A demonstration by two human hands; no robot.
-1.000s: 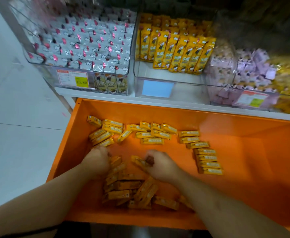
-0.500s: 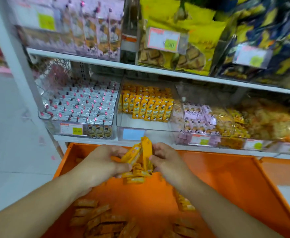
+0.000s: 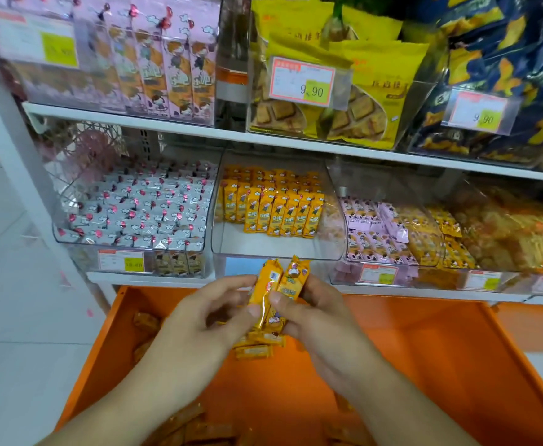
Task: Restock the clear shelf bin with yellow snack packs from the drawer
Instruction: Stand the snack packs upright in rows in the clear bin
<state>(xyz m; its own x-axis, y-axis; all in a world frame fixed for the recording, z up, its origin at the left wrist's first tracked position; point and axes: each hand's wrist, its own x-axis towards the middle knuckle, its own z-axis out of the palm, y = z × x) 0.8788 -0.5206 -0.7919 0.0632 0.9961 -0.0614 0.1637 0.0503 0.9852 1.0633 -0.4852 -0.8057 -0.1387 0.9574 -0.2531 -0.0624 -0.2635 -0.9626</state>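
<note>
Both hands hold a small bunch of yellow snack packs (image 3: 276, 289) upright above the open orange drawer (image 3: 424, 365), just in front of the clear shelf bin (image 3: 231, 243). My left hand (image 3: 199, 320) pinches the packs from the left with thumb and fingers. From the right, my right hand (image 3: 315, 313) grips the same bunch. Rows of yellow packs (image 3: 280, 207) stand at the back of the bin, and its front floor is bare. More loose packs (image 3: 254, 347) lie in the drawer under my hands and near its front edge.
A bin of silver-pink wrapped sweets (image 3: 135, 207) stands left of the clear bin, and a bin of pink and yellow packs (image 3: 392, 233) to its right. The upper shelf (image 3: 167, 123) carries boxed and bagged snacks with price tags. White floor (image 3: 12, 284) lies to the left.
My hands rose from the pile in the drawer with a bunch of yellow packs and now hold it upright, closer to the clear bin. The view tilted up to the shelves.
</note>
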